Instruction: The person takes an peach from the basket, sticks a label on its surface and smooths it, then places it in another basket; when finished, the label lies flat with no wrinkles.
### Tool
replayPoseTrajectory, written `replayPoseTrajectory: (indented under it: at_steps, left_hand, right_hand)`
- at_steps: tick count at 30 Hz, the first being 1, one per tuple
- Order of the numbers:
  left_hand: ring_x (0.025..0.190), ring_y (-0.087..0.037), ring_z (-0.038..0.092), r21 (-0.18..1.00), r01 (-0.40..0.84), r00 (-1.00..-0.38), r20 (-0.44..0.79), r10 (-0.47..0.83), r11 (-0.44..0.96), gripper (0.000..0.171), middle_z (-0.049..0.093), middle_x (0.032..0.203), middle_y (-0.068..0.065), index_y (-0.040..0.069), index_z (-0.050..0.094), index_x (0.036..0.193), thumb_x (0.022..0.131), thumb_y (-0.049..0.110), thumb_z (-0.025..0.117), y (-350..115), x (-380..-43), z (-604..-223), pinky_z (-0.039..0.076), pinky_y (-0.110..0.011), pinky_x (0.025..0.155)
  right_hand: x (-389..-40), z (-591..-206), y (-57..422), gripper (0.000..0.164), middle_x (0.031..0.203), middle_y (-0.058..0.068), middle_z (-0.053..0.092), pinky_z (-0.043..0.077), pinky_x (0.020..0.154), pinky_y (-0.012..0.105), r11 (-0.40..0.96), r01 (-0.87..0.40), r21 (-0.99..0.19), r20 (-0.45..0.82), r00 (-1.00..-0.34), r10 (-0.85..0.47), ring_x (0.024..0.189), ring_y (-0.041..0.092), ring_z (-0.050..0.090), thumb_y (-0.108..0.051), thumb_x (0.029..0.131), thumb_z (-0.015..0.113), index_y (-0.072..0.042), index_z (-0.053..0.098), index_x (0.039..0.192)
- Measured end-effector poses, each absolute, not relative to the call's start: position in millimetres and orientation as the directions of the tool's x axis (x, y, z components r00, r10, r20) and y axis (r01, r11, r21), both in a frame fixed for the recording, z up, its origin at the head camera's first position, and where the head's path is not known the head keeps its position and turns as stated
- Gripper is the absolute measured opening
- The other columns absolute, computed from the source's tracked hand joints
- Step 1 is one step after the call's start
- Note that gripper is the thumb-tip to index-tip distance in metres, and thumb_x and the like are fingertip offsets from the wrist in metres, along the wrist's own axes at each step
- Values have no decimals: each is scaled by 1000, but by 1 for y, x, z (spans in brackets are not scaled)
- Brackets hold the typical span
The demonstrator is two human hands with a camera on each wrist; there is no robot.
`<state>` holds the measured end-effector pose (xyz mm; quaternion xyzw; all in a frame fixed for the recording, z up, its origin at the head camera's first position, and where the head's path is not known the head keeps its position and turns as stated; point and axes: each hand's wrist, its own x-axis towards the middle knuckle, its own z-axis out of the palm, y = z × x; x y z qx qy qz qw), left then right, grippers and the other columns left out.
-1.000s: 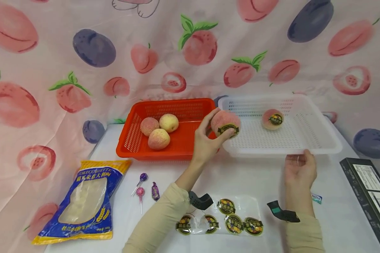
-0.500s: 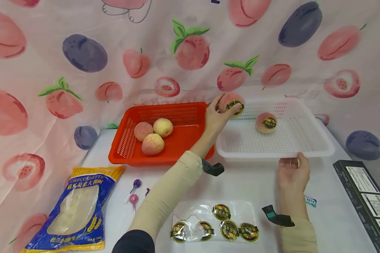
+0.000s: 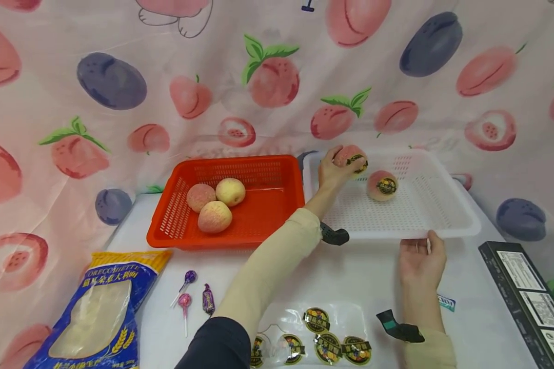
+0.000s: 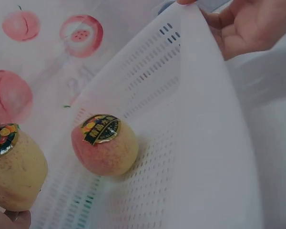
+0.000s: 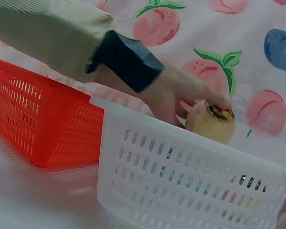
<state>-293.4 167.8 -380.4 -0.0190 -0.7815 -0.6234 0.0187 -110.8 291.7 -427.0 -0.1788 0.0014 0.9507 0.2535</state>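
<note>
My left hand [image 3: 331,173] holds a peach [image 3: 349,155] bearing a round black-and-gold sticker, at the back left part of the white basket [image 3: 397,233]. In the right wrist view this peach [image 5: 210,125] shows partly above the basket's wall. A second stickered peach [image 4: 107,148] lies on the basket floor, just right of the held one in the head view. At the front rim, my right hand [image 3: 423,259] grips the white basket, thumb on top and fingers underneath. Whether the held peach touches the basket floor is hard to tell.
The red basket [image 3: 263,238], left of the white one, contains three peaches [image 3: 215,217]. In front lie a sticker sheet [image 3: 320,335], two lollipops [image 3: 184,301], a purple-wrapped candy [image 3: 208,299] and a blue pasta bag [image 3: 97,312]. A long black box [image 3: 523,292] lies at right.
My left hand has carried the stickered peach rightward, from between the two baskets to the white basket's back left. My right hand keeps its grip on the rim. The head view has shifted slightly.
</note>
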Motion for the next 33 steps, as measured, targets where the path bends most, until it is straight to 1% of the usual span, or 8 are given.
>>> replayPoseTrajectory:
  at_steps: [7, 10, 14, 18, 22, 28, 31, 33]
  left_hand:
    - [110, -14, 51, 963, -34, -999, -22, -48, 266, 61, 55, 119, 6, 27, 53, 118, 64, 39, 77, 181, -296, -391, 47, -29, 84]
    - [108, -14, 52, 958, -61, -997, -47, -57, 281, 61, 55, 120, 6, 26, 52, 119, 64, 39, 76, 182, -297, -395, 47, -29, 83]
    - [111, -15, 51, 948, -67, -997, -55, -50, 311, 64, 54, 122, 3, 22, 51, 122, 65, 37, 76, 183, -298, -400, 46, -28, 87]
    - [116, -15, 47, 927, -97, -995, -84, -51, 362, 66, 49, 127, 1, 21, 50, 123, 65, 35, 77, 184, -300, -405, 43, -29, 92]
    - [113, -15, 47, 910, -123, -992, -108, -60, 395, 63, 48, 123, -2, 22, 52, 120, 64, 35, 78, 188, -303, -408, 42, -28, 93]
    - [105, -13, 47, 909, -156, -988, -136, -80, 387, 63, 46, 116, -1, 25, 54, 114, 58, 37, 80, 200, -311, -419, 44, -24, 87]
    - [104, -14, 49, 908, -182, -983, -161, -87, 377, 63, 48, 115, -1, 24, 54, 114, 58, 37, 81, 204, -307, -419, 44, -24, 86]
    - [108, -14, 49, 905, -234, -972, -220, -79, 356, 62, 51, 118, -1, 21, 52, 117, 62, 30, 80, 202, -301, -410, 43, -26, 90]
  right_hand:
    - [-108, -431, 289, 42, 122, 2, 47, 31, 103, 24, -883, -466, -64, -327, -826, 459, 114, 14, 46, -3, 83, 56, -15, 44, 120]
    - [-107, -432, 289, 41, 122, 2, 46, 34, 101, 25, -883, -464, -68, -322, -828, 459, 115, 14, 45, -3, 83, 55, -15, 44, 121]
    - [-106, -433, 287, 41, 123, 2, 45, 37, 97, 26, -884, -461, -74, -328, -826, 458, 115, 14, 45, -3, 84, 55, -15, 43, 121]
    - [-108, -432, 286, 40, 122, 2, 45, 32, 102, 25, -886, -458, -74, -323, -830, 456, 114, 14, 45, -3, 84, 55, -14, 43, 121]
    - [-109, -431, 288, 39, 121, 2, 45, 32, 102, 25, -885, -459, -75, -317, -831, 457, 115, 14, 44, -3, 84, 54, -14, 43, 119]
    - [-109, -430, 291, 40, 124, 2, 45, 36, 99, 27, -883, -463, -78, -308, -831, 463, 118, 15, 44, -3, 84, 54, -14, 43, 121]
    - [-109, -430, 293, 42, 125, 2, 45, 36, 100, 28, -880, -468, -82, -310, -827, 469, 119, 15, 43, -3, 83, 56, -15, 43, 121]
    - [-109, -430, 294, 42, 124, 2, 45, 36, 99, 28, -880, -468, -83, -314, -826, 468, 118, 15, 43, -3, 83, 56, -15, 43, 121]
